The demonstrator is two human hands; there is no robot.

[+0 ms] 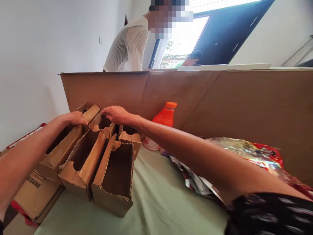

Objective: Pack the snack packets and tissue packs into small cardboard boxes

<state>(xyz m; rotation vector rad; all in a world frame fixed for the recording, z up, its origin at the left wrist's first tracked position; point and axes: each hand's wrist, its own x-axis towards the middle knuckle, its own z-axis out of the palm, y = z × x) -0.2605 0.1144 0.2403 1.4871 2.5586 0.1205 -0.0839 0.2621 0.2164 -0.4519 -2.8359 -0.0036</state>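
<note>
Several open cardboard boxes stand together on a green cloth. My left hand (77,118) is at the back-left boxes, its fingers closed on the edge of a narrow cardboard box (91,112). My right hand (114,114) reaches to the back of the group, over a box with a cut-out rim (102,130), its fingers bent down at the rim; whether they grip it is unclear. Nearer to me are a box with a rounded notch (84,160) and a wide open box (114,199), neither touched by my hands.
An orange-capped red bottle (165,116) stands behind my right forearm. Shiny packages (254,153) lie at the right. A tall cardboard panel (256,107) runs across the back, with a person in a white top (132,42) behind it. A flat carton (36,194) lies front left.
</note>
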